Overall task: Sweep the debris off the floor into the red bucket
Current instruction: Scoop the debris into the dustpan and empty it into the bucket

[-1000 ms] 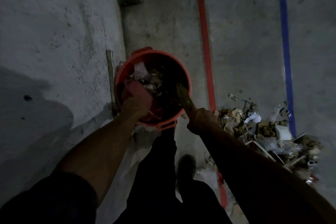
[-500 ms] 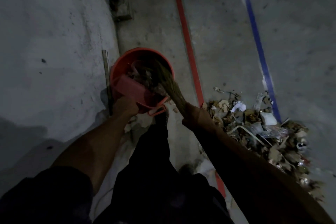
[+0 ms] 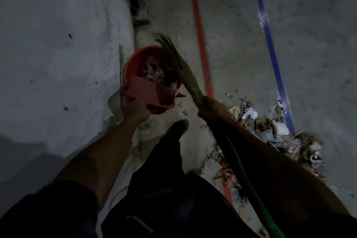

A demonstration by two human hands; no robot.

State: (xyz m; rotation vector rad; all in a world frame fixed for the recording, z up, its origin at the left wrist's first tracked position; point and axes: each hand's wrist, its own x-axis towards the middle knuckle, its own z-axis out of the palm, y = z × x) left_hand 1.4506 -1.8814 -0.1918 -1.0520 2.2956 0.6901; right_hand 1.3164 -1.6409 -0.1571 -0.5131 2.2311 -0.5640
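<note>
Holding a dustpan (image 3: 148, 94), left hand (image 3: 136, 111) beside red bucket (image 3: 135, 60).

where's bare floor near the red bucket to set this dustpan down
Bare concrete lies beyond the red bucket, up to the red floor line, and between that and the blue floor line. It is crowded by the debris pile right of the right hand; scraps dot the floor at the shoe.
</note>
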